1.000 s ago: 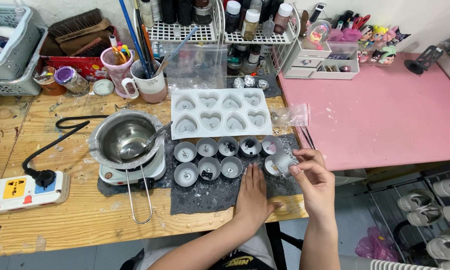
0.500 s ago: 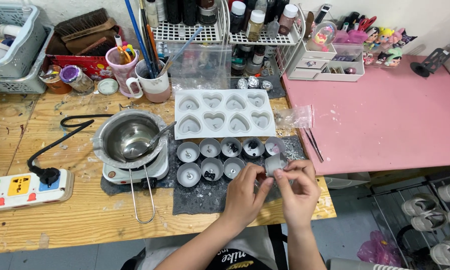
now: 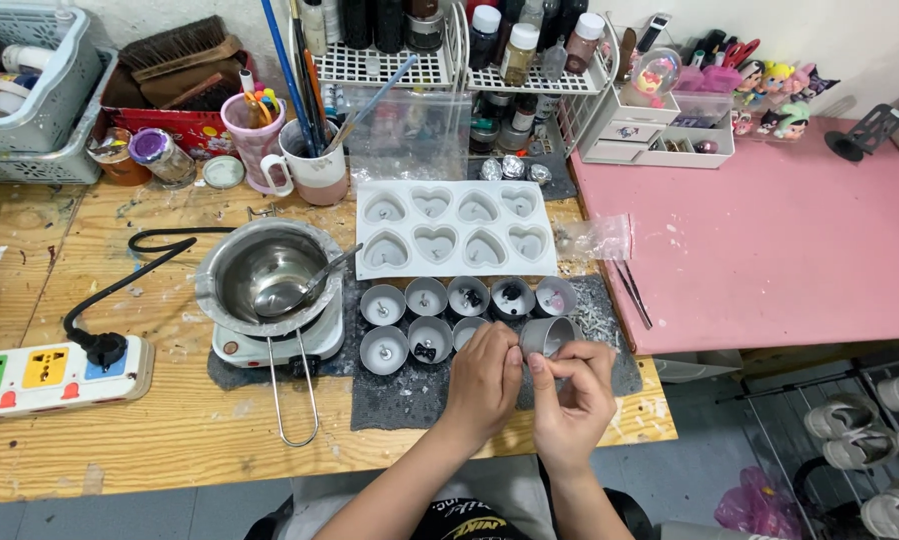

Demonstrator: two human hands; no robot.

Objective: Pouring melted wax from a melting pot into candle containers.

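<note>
Both hands are low in the middle of the frame, bunched together over the dark mat (image 3: 409, 395). The right hand (image 3: 574, 400) has its fingers curled round a small silver tin cup (image 3: 547, 336), tipped on its side. The left hand (image 3: 484, 378) is touching the cup's rim, fingers pinched narrow – can't tell if there's anything between them.

Just above sit two rows of matching round tins (image 3: 449, 318), then a white heart-shaped mould tray (image 3: 456, 228). A clear crinkly plastic bag (image 3: 594, 238) lies at the edge of the pink table (image 3: 799, 240). Far left – a white power strip (image 3: 54, 372) with green, yellow and blue patches, and a steel pot (image 3: 267, 276) on a little hot plate.
</note>
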